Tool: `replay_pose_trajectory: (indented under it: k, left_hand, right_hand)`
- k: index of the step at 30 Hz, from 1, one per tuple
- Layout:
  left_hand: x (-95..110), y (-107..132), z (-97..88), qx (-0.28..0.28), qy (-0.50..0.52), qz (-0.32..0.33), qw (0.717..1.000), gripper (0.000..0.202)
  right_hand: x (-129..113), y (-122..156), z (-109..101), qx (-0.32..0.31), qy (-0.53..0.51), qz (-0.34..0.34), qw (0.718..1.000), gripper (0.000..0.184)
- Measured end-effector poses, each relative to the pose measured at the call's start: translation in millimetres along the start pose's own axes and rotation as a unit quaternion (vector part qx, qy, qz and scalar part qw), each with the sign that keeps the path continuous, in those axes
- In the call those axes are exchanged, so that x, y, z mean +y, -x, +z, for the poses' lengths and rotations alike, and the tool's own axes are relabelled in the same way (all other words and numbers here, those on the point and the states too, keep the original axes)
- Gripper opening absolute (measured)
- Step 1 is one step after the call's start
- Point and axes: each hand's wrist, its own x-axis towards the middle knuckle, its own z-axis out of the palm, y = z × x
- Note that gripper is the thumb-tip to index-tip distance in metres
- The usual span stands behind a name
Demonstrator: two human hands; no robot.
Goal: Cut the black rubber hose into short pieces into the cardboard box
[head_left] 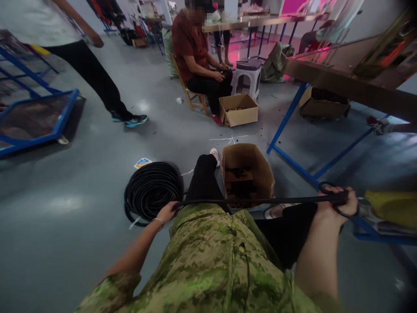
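A length of black rubber tube (260,201) is stretched nearly level across my lap. At its left part my left hand (167,211) is closed round it, beside the large coil of black tube (143,187) on the floor. Far to the right, my right hand (337,204) is closed on the tube's other end. Dark loops like the handles of scissors (325,186) show around that hand; their blades are not clear. Below the stretched tube, between my legs, an open cardboard box (265,174) holds small dark pieces.
A person (192,52) sits on a wooden chair by a smaller cardboard box (243,116) and a stool (250,71). Another person (94,74) stands at left near a blue-framed cart (70,117). A blue-legged table (288,117) is at my right. A paper label (142,163) touches the coil.
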Motion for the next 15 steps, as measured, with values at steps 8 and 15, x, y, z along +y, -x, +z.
replay_pose_trajectory:
  k: [8,15]
  left_hand:
    - [55.0,-54.9,-123.8,0.338,0.457,0.028,0.822,0.034]
    - [125.8,-73.9,-241.9,0.41,0.536,0.129,0.726,0.018]
  right_hand:
    - [15.3,4.9,14.1,-0.04,0.208,-0.028,0.977,0.021]
    - [92.0,37.9,-21.3,-0.116,0.294,0.068,0.946,0.046]
